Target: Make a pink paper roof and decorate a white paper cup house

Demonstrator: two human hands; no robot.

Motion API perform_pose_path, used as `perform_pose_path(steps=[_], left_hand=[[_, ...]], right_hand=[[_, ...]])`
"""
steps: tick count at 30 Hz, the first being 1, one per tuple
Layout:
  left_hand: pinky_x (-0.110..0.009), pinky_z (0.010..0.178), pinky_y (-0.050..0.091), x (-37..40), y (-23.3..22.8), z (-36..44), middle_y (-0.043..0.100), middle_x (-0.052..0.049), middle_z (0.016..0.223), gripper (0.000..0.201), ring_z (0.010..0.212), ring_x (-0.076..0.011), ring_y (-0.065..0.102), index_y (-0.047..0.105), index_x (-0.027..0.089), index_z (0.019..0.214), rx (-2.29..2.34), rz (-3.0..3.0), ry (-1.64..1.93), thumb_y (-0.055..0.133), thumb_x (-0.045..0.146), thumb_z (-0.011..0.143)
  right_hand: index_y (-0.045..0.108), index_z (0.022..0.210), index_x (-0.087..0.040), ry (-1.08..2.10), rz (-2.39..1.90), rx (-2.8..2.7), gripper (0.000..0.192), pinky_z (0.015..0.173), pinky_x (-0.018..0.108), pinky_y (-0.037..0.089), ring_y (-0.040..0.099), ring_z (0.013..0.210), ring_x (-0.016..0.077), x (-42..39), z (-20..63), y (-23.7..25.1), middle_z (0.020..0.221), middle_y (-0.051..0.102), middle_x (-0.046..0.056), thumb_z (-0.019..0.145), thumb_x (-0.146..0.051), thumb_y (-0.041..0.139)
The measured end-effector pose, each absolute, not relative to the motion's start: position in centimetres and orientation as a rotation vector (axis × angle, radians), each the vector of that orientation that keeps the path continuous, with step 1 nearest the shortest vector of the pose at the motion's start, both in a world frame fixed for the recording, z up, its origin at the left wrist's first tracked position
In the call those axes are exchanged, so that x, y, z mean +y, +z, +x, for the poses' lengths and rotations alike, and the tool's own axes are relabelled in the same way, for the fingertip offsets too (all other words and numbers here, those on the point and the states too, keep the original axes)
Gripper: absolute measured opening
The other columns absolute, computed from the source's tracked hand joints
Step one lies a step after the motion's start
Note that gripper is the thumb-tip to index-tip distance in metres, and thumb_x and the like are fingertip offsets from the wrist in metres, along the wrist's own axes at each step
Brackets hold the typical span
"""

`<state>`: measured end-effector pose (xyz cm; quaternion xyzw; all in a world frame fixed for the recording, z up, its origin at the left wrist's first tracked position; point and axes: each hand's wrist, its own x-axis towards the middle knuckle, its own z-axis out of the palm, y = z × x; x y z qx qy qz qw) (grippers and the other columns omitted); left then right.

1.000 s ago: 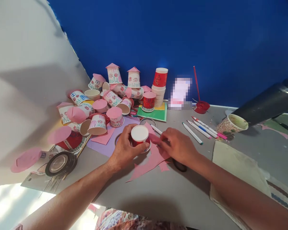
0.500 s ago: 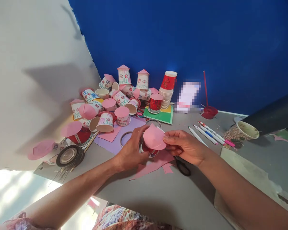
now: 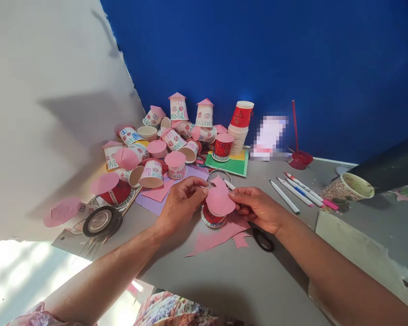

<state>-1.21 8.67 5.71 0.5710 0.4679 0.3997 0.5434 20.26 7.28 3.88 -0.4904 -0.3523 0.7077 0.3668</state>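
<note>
A pink paper disc [image 3: 220,201] with a slit and a raised flap lies over an upturned red paper cup [image 3: 212,219] whose white rim has drawn marks. My right hand [image 3: 260,208] pinches the disc's right edge between thumb and forefinger. At its left edge, the thumb and forefinger of my left hand [image 3: 183,199] close together against the paper. Under the cup is a pink paper scrap [image 3: 212,239]. Black-handled scissors [image 3: 262,240] lie below my right hand, their blades hidden. A ring of tape [image 3: 221,175] sits just behind the disc.
Decorated paper cups with pink roofs [image 3: 152,172] are heaped at the back left. A cup stack [image 3: 238,131] stands behind, and several markers [image 3: 299,192] lie to the right. Black tape [image 3: 98,222] is at far left; a patterned cup [image 3: 347,188] tilts at far right.
The paper's flap has lifted and the disc sits flatter over the cup. My left hand has moved from around the cup's side to the paper's left edge; my right keeps its pinch.
</note>
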Motion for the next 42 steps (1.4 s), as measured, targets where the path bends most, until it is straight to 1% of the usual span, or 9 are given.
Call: perform_pose_path(steps=[3, 7, 14, 21, 27, 31, 34, 39, 42], left_hand=[[-0.022, 0.053, 0.036, 8.8, 5.3, -1.2, 0.058, 0.006, 0.063, 0.022, 0.055, -0.0089, 0.048, 0.067, 0.017, 0.095, 1.090, 1.321, 0.963, 0.074, 0.032, 0.079], [-0.021, 0.053, 0.039, 8.6, 5.1, -1.3, 0.061, 0.006, 0.063, 0.023, 0.055, -0.0085, 0.053, 0.066, 0.017, 0.096, 1.057, 1.291, 0.967, 0.075, 0.030, 0.079], [-0.020, 0.048, 0.042, 8.2, 5.6, -1.3, 0.064, 0.006, 0.063, 0.027, 0.051, -0.0086, 0.057, 0.065, 0.016, 0.100, 1.034, 1.214, 0.998, 0.077, 0.028, 0.079], [-0.019, 0.046, 0.045, 7.9, 5.5, -1.5, 0.066, 0.005, 0.062, 0.026, 0.049, -0.0092, 0.059, 0.065, 0.016, 0.100, 0.996, 1.199, 0.999, 0.079, 0.027, 0.081], [-0.020, 0.056, 0.053, 7.9, 4.8, -1.7, 0.069, 0.004, 0.067, 0.023, 0.057, -0.0101, 0.066, 0.067, 0.016, 0.098, 1.013, 1.164, 0.988, 0.079, 0.024, 0.080], [-0.022, 0.057, 0.055, 8.0, 4.6, -1.8, 0.068, 0.004, 0.067, 0.023, 0.057, -0.0113, 0.067, 0.067, 0.017, 0.099, 1.007, 1.140, 0.971, 0.078, 0.025, 0.081], [-0.023, 0.056, 0.055, 8.1, 4.4, -1.8, 0.068, 0.004, 0.066, 0.023, 0.057, -0.0122, 0.066, 0.067, 0.017, 0.100, 1.014, 1.132, 0.952, 0.077, 0.027, 0.082], [-0.024, 0.057, 0.052, 8.3, 4.2, -1.7, 0.069, 0.002, 0.062, 0.021, 0.056, -0.0128, 0.063, 0.066, 0.017, 0.100, 0.998, 1.167, 0.915, 0.074, 0.030, 0.085], [-0.024, 0.056, 0.050, 8.3, 4.2, -1.6, 0.068, 0.001, 0.060, 0.020, 0.055, -0.0129, 0.061, 0.067, 0.016, 0.098, 1.005, 1.180, 0.908, 0.074, 0.031, 0.085]], right_hand=[[0.057, 0.061, -0.017, 1.811, -1.263, -0.909, 0.056, 0.040, 0.017, 0.012, 0.033, 0.047, 0.0028, 7.2, 20.2, 3.9, 0.056, 0.049, -0.006, 0.052, -0.056, 0.096], [0.061, 0.064, -0.016, 1.786, -1.267, -0.927, 0.051, 0.040, 0.017, 0.016, 0.041, 0.046, 0.0035, 6.9, 20.2, 3.9, 0.057, 0.056, -0.004, 0.053, -0.051, 0.097], [0.064, 0.066, -0.016, 1.787, -1.228, -0.943, 0.048, 0.037, 0.018, 0.025, 0.052, 0.044, 0.0062, 6.4, 20.2, 4.3, 0.058, 0.064, -0.002, 0.057, -0.052, 0.095], [0.069, 0.079, -0.017, 1.775, -1.206, -0.904, 0.047, 0.038, 0.015, 0.028, 0.049, 0.044, 0.0046, 6.2, 20.2, 4.4, 0.057, 0.062, -0.004, 0.059, -0.050, 0.095], [0.071, 0.085, -0.017, 1.736, -1.220, -0.932, 0.044, 0.040, 0.014, 0.031, 0.052, 0.047, 0.0049, 6.3, 20.2, 3.6, 0.056, 0.061, -0.005, 0.064, -0.048, 0.095], [0.071, 0.089, -0.018, 1.709, -1.244, -0.935, 0.045, 0.041, 0.014, 0.032, 0.053, 0.048, 0.0043, 6.4, 20.1, 3.3, 0.060, 0.061, -0.006, 0.065, -0.048, 0.094], [0.071, 0.090, -0.017, 1.700, -1.250, -0.928, 0.046, 0.041, 0.014, 0.031, 0.052, 0.049, 0.0040, 6.4, 20.0, 3.3, 0.062, 0.061, -0.005, 0.065, -0.048, 0.094], [0.071, 0.108, -0.018, 1.657, -1.252, -0.935, 0.055, 0.043, 0.015, 0.031, 0.050, 0.050, 0.0057, 6.3, 19.9, 3.3, 0.059, 0.058, -0.007, 0.068, -0.050, 0.092], [0.071, 0.109, -0.018, 1.666, -1.251, -0.946, 0.056, 0.043, 0.016, 0.030, 0.048, 0.051, 0.0064, 6.2, 19.8, 3.2, 0.060, 0.057, -0.007, 0.069, -0.051, 0.091]])
